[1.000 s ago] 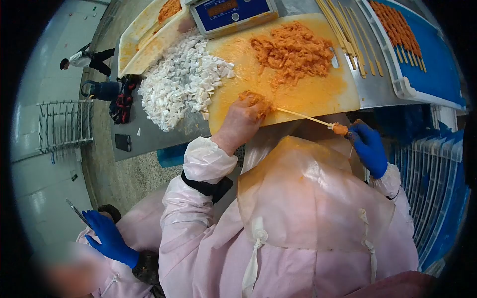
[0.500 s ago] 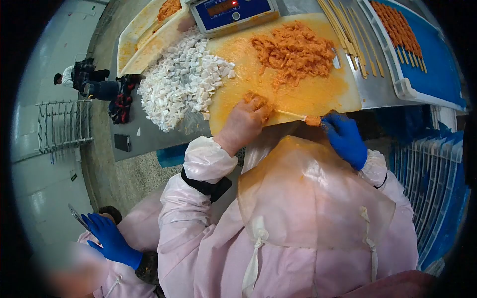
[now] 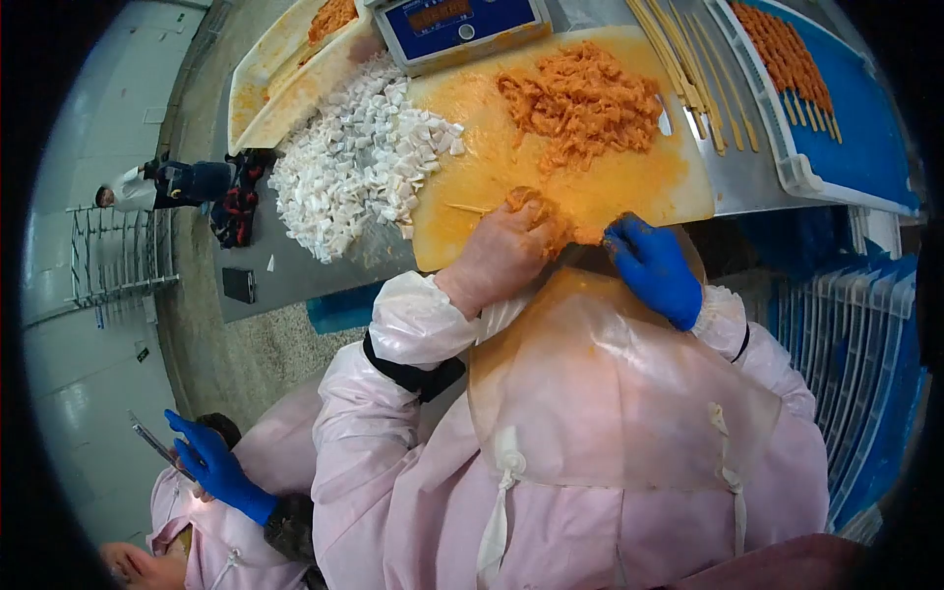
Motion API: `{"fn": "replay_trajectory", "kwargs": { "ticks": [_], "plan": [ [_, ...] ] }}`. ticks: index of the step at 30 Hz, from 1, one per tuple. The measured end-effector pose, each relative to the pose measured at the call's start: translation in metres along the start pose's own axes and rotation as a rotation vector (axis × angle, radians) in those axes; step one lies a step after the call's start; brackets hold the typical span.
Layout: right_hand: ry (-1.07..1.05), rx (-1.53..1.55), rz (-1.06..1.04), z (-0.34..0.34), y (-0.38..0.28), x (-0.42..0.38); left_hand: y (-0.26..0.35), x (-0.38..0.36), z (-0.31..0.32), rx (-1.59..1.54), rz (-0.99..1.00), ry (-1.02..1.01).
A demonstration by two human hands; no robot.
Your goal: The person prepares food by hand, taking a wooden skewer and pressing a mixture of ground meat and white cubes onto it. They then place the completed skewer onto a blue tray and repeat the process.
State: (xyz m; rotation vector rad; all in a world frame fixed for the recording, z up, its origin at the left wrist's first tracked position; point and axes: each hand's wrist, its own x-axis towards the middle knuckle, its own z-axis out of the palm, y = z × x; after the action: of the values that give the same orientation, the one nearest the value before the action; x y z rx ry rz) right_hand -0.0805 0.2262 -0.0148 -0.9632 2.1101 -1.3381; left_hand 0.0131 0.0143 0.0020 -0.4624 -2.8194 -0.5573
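My left hand (image 3: 506, 246), in a thin clear glove, is closed round a lump of orange marinated meat (image 3: 538, 208) at the cutting board's near edge. A thin wooden skewer (image 3: 466, 207) pokes out to the left of this hand; its middle is hidden under the hand and meat. Close by on the right, my right hand (image 3: 654, 270), in a blue glove, pinches the meat-coated other end of the skewer. Behind both hands, a pile of orange meat pieces (image 3: 580, 103) lies on the orange-stained cutting board (image 3: 462, 108).
White cut pieces (image 3: 354, 162) are heaped left of the board. A scale (image 3: 462, 29) and a white tub (image 3: 295, 74) stand behind. Bare skewers (image 3: 678, 59) lie right, beside a blue-lined tray (image 3: 855, 108) holding finished skewers (image 3: 787, 64). A co-worker's blue-gloved hand (image 3: 221, 472) is lower left.
My hands have come closer together, the left moving right along the skewer and the right moving left. The skewer's bare end now shows left of my left hand.
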Motion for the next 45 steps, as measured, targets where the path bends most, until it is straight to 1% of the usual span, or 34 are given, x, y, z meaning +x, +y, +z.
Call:
{"fn": "replay_trajectory", "kwargs": {
  "ticks": [1,3,4,6,7,9,10,12,13,15,16,18,19,21,22,24,25,27,31,33,37,39,42,45],
  "plan": [
    [0.002,-0.001,-0.001,-0.003,-0.002,-0.001,0.002,0.006,-0.006,0.001,0.002,0.001],
    [0.014,-0.013,0.032,-0.011,-0.006,-0.003,0.004,0.017,-0.015,-0.06,-0.048,0.119],
    [0.016,-0.014,0.03,-0.013,-0.004,-0.004,-0.001,0.019,-0.013,-0.059,-0.045,0.12],
    [0.018,-0.027,-0.005,-0.02,0.004,-0.009,-0.015,0.026,-0.009,-0.028,-0.2,0.154],
    [0.02,-0.029,-0.008,-0.023,0.006,-0.012,-0.021,0.032,-0.008,-0.027,-0.197,0.156],
    [0.061,-0.105,-0.035,-0.027,0.008,-0.018,-0.031,0.05,-0.006,0.097,-0.416,-0.01],
    [0.067,-0.107,-0.037,-0.031,0.009,-0.022,-0.037,0.057,-0.003,0.098,-0.41,-0.008],
    [0.057,-0.16,-0.084,-0.039,0.011,-0.03,-0.04,0.067,0.003,0.123,-0.311,-0.021],
    [0.059,-0.161,-0.084,-0.043,0.013,-0.035,-0.038,0.069,0.002,0.123,-0.308,-0.021],
    [0.058,-0.157,0.039,-0.05,0.016,-0.047,-0.031,0.07,-0.001,0.183,-0.39,-0.111],
    [0.058,-0.155,0.039,-0.054,0.016,-0.052,-0.03,0.066,-0.001,0.184,-0.39,-0.112],
    [0.048,-0.122,0.126,-0.063,0.014,-0.063,-0.029,0.052,0.003,0.155,-0.266,-0.09],
    [0.047,-0.119,0.126,-0.067,0.017,-0.07,-0.029,0.045,0.005,0.156,-0.266,-0.093],
    [0.03,-0.12,0.198,-0.077,0.025,-0.083,-0.028,0.03,0.008,0.105,-0.171,-0.034],
    [0.03,-0.117,0.2,-0.081,0.027,-0.09,-0.025,0.023,0.006,0.106,-0.171,-0.037],
    [0.093,-0.098,0.251,-0.086,0.031,-0.1,-0.02,0.012,0.002,0.028,-0.135,-0.058],
    [0.089,-0.096,0.252,-0.088,0.038,-0.105,-0.019,0.009,0.002,0.028,-0.139,-0.061],
    [0.212,-0.092,0.213,-0.087,0.049,-0.11,-0.018,0.005,0.003,-0.081,-0.214,-0.045],
    [0.167,0.021,0.251,-0.088,0.039,-0.095,-0.014,0.007,-0.002,-0.077,-0.287,-0.017],
    [0.225,0.035,0.205,-0.083,0.04,-0.091,-0.01,0.007,-0.01,-0.087,-0.335,-0.004],
    [0.218,0.004,0.197,-0.081,0.041,-0.086,-0.014,-0.001,-0.01,-0.043,-0.326,0.032],
    [0.175,0.016,0.212,-0.081,0.038,-0.083,-0.013,-0.001,-0.01,-0.025,-0.292,0.055],
    [0.205,0.082,0.201,-0.077,0.045,-0.083,-0.014,0.0,-0.005,-0.013,-0.274,0.091],
    [0.193,0.052,0.188,-0.078,0.047,-0.083,-0.016,0.0,-0.004,-0.001,-0.258,0.085]
  ]
}}
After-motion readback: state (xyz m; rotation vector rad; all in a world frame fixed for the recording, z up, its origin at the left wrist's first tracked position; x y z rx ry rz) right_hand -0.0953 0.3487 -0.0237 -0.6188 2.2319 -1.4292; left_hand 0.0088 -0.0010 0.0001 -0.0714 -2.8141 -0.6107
